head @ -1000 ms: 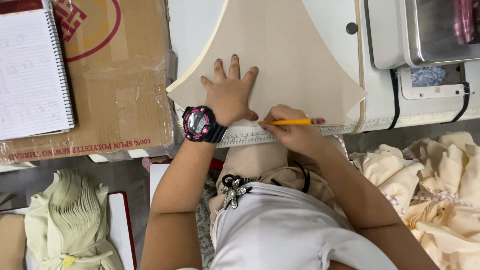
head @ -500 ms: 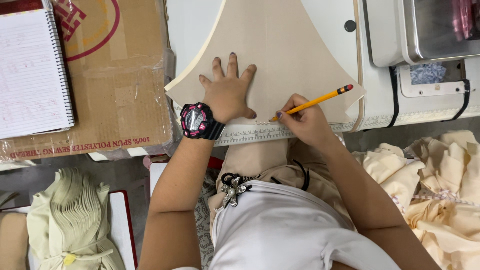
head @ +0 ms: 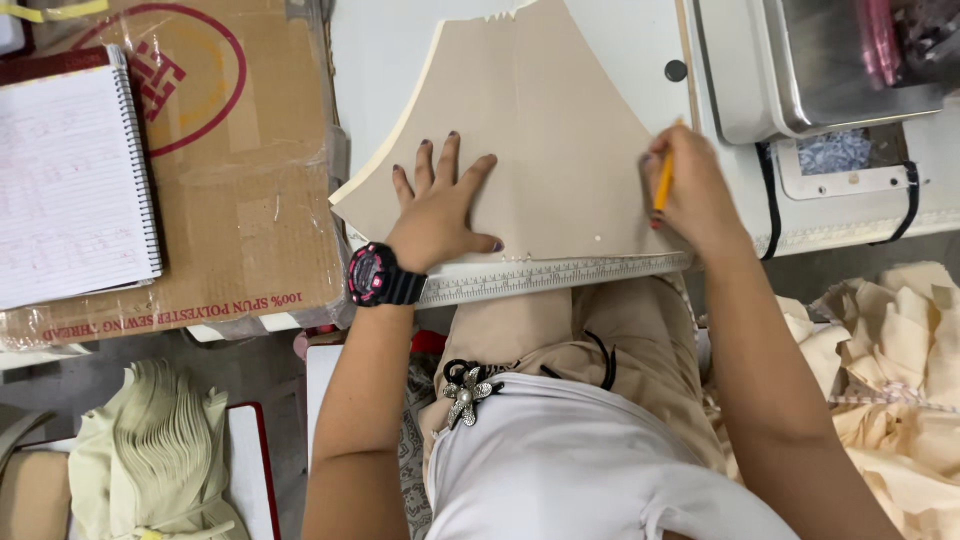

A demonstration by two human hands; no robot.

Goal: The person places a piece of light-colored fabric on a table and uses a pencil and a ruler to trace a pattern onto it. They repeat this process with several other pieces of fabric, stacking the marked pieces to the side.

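A white work table (head: 390, 60) carries a beige flared pattern piece (head: 545, 130) whose wide lower edge runs along the ruler strip (head: 560, 277) at the table's near edge. A cardboard box (head: 240, 220) crowds its left corner; bare table lies beyond its top. The left hand (head: 440, 215) presses flat, fingers spread, holding nothing. The right hand (head: 690, 195), at the right edge, is closed around a yellow pencil (head: 664, 183).

White work table (head: 390, 60), grey floor (head: 90, 385) below, sewing machine (head: 830, 60) at right.
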